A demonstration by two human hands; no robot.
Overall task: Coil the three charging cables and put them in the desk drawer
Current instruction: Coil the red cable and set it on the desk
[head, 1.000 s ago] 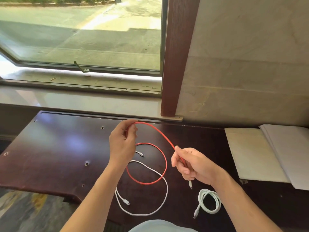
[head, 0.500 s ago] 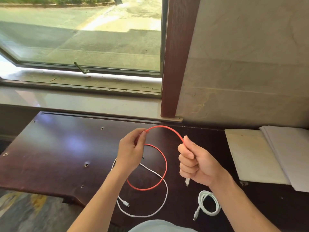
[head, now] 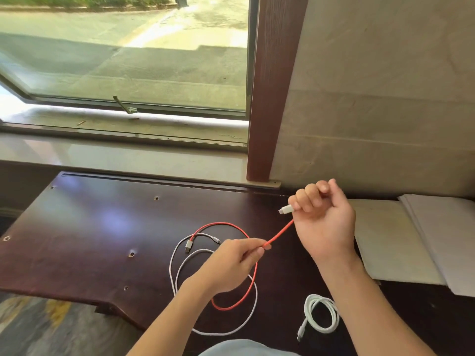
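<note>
A red cable (head: 279, 233) runs taut between my two hands above the dark wooden desk (head: 90, 240). My right hand (head: 323, 217) is a fist around its end, and the white plug sticks out to the left. My left hand (head: 236, 263) pinches the red cable further down; the rest lies in a loop on the desk. Under that loop lies a loose white cable (head: 177, 265) in a wide curve. A second white cable (head: 321, 314) lies coiled near the front edge, to the right. No drawer is in view.
A stack of white papers and a pad (head: 411, 240) lies on the desk at the right. A window (head: 128, 60) with a sill runs behind the desk, and a brown wooden post (head: 272, 98) meets a stone wall. The desk's front left edge drops to patterned floor.
My right hand has risen and moved right, with the plug now pointing left. My left hand has dropped toward the desk and slid along the red cable, which is now straight between the hands.
</note>
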